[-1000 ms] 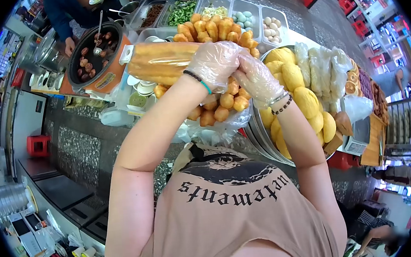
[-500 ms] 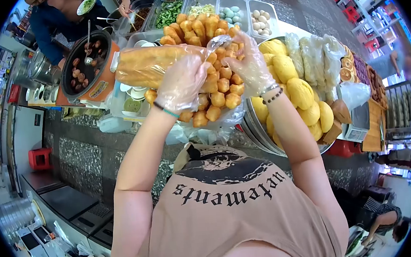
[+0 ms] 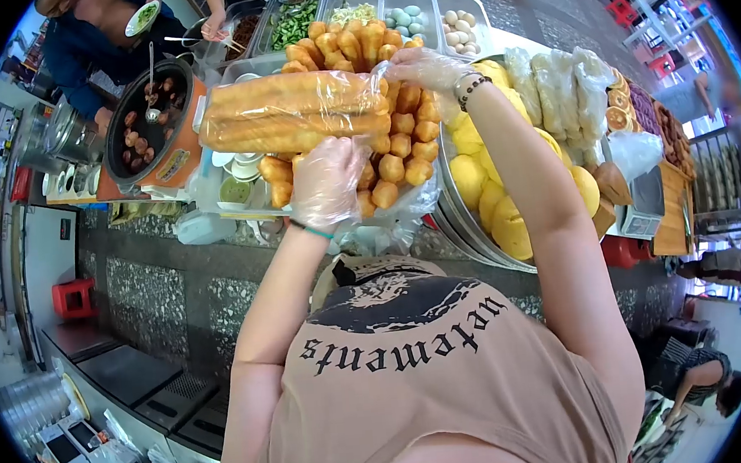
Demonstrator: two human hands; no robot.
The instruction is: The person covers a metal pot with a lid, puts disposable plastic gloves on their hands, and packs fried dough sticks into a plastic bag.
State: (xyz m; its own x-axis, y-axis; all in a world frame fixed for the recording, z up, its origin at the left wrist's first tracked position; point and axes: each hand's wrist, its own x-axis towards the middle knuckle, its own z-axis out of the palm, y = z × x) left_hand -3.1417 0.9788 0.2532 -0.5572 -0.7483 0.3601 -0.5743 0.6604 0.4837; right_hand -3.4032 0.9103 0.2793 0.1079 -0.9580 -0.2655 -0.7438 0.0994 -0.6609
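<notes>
A clear plastic bag (image 3: pixel 291 111) with long fried dough sticks in it lies across a stack of more dough sticks (image 3: pixel 395 155). My left hand (image 3: pixel 329 181), in a clear plastic glove, is closed at the bag's lower edge, near its mouth. My right hand (image 3: pixel 427 68), gloved too, has its fingers pinched on the bag's upper corner. The bag's open end faces right, between my hands. Right beside the stack, yellow buns (image 3: pixel 509 221) fill a round metal tray, under my right forearm.
A pot of dark eggs (image 3: pixel 141 132) stands at the left, near a person (image 3: pixel 79 67) holding a plate. Another person's hand (image 3: pixel 213 26) holds chopsticks over the food tubs. Tubs of greens (image 3: pixel 293 24) and eggs (image 3: pixel 461 31) line the back. Bagged buns (image 3: pixel 565 99) lie right.
My hands have moved apart, the left down to the bag's lower edge and the right up to its upper corner. The bag's end has spread out from its bunched shape.
</notes>
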